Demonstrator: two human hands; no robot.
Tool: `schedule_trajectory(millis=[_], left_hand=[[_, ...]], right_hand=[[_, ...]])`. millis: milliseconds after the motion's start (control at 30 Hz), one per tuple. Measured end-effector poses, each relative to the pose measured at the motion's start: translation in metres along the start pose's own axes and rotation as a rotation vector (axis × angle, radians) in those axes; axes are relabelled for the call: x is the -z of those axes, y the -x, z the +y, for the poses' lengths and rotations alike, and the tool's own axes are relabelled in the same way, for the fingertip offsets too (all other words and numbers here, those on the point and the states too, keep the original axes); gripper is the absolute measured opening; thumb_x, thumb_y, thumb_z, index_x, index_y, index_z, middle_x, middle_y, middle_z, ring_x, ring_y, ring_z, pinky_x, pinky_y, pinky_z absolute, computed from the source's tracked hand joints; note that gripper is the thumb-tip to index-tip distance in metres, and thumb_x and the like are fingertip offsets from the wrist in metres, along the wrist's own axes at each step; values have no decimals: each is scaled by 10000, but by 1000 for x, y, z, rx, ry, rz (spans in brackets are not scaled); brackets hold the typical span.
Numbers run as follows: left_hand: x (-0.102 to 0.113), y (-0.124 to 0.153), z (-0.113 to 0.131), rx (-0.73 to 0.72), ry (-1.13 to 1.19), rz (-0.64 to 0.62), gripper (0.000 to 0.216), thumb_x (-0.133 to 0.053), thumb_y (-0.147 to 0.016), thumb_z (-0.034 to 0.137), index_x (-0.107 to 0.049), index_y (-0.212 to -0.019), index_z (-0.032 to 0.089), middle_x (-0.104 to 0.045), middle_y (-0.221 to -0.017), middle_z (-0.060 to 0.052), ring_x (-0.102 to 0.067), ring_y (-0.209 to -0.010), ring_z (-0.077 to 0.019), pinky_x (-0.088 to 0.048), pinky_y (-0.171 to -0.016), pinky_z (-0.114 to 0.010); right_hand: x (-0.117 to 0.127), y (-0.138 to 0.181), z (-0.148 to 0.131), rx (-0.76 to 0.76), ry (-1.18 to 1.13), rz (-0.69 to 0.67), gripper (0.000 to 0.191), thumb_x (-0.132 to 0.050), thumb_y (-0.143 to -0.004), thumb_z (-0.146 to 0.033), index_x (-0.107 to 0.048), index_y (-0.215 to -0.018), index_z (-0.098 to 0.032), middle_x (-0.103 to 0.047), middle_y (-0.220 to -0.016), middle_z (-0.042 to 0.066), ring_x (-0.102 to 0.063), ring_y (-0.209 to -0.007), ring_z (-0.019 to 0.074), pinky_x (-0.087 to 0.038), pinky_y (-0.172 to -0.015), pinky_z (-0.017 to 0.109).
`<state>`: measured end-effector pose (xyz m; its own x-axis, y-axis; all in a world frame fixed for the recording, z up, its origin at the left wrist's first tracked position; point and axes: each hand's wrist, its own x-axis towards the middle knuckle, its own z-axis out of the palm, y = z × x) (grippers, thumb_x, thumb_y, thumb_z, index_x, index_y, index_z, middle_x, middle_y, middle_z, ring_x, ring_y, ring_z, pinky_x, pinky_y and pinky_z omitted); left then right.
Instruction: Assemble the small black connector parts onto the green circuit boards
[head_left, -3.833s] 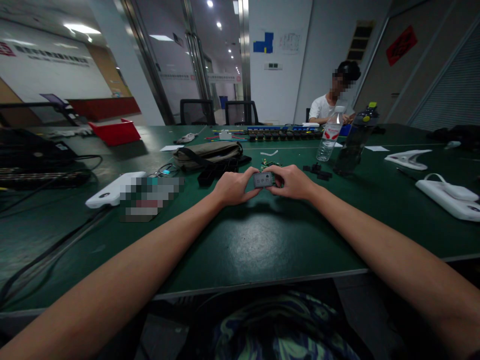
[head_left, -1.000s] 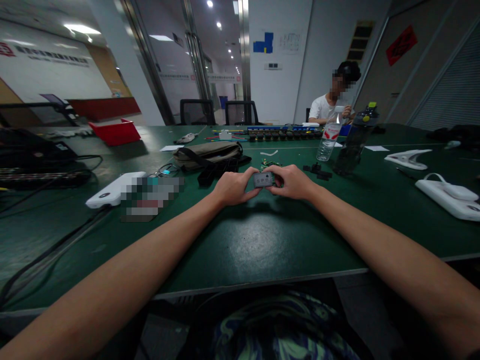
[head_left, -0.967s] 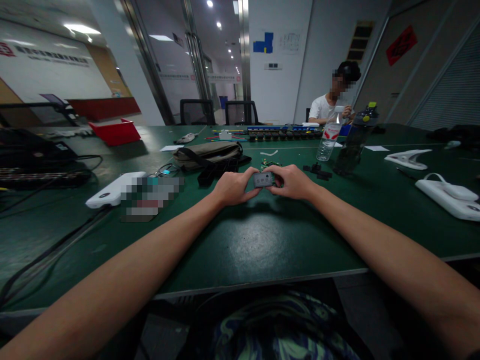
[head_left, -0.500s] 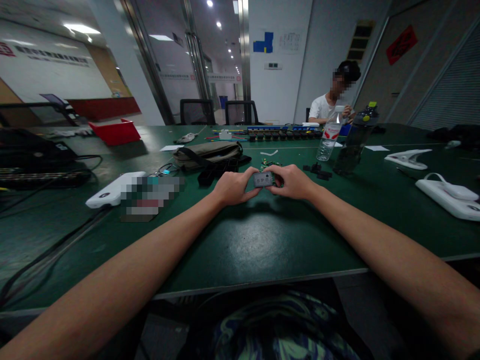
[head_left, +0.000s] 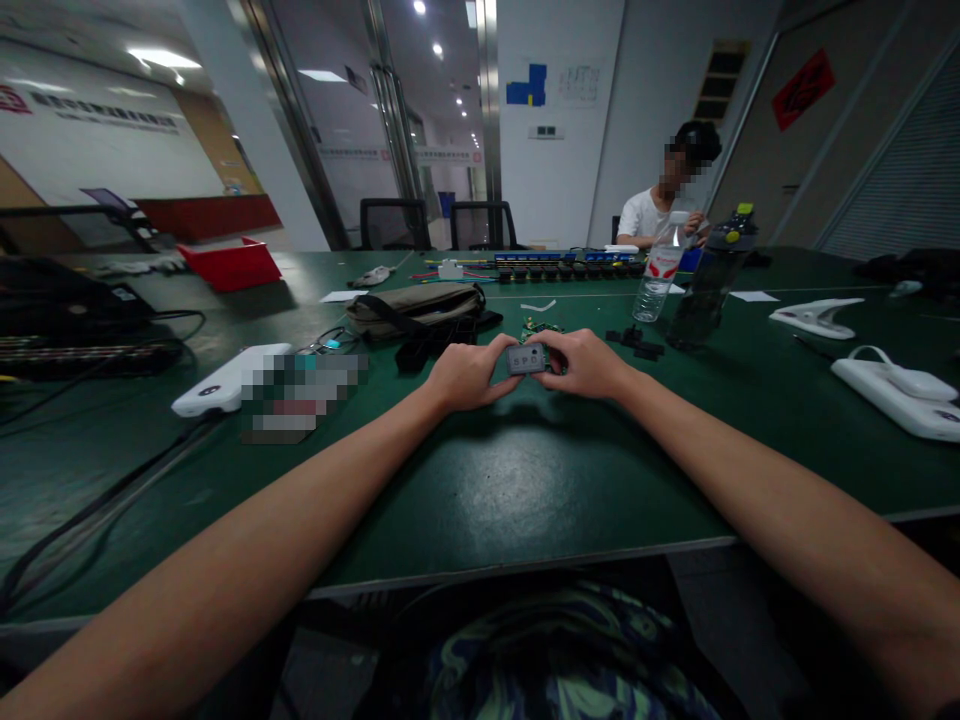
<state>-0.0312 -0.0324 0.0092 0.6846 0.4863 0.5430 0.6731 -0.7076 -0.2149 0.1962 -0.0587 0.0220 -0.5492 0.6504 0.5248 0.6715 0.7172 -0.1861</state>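
Module [head_left: 526,358]: small grey box pinched between left hand [head_left: 466,374] and right hand [head_left: 585,364], each grip closed on one end, just above the green bench [head_left: 510,480], near a circuit board [head_left: 541,327].

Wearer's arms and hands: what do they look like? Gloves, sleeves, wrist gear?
Bare: left forearm, right forearm, no sleeves showing. Ungloved left hand and right hand; no watch, band or ring visible. The shirt is dark with a green-blue swirl print.
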Motion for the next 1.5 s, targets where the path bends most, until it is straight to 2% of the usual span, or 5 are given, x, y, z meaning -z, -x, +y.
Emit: schedule_trajectory(millis=[1000,1500], left_hand=[[2,0,1,17,21,-16,445,-480,-904,499,-557,-1196,172,-716,-724,-34,-688,-624,-205,-418,-546,-256],[2,-1,2,27,20,-28,447,-482,-905,507,-560,-1188,169,-718,-721,-46,-703,-644,-226,-420,-542,-265]], right_hand=[[-1,0,1,3,-9,-5,395,-665,-788,-270,-625,-1168,-172,-584,-653,-37,-532,-588,119,-359,-636,231],[0,0,0,6,0,-9,387,-660,-790,-278,-631,-1159,-166,-582,-646,-37,-536,-582,121,-357,-628,227]])
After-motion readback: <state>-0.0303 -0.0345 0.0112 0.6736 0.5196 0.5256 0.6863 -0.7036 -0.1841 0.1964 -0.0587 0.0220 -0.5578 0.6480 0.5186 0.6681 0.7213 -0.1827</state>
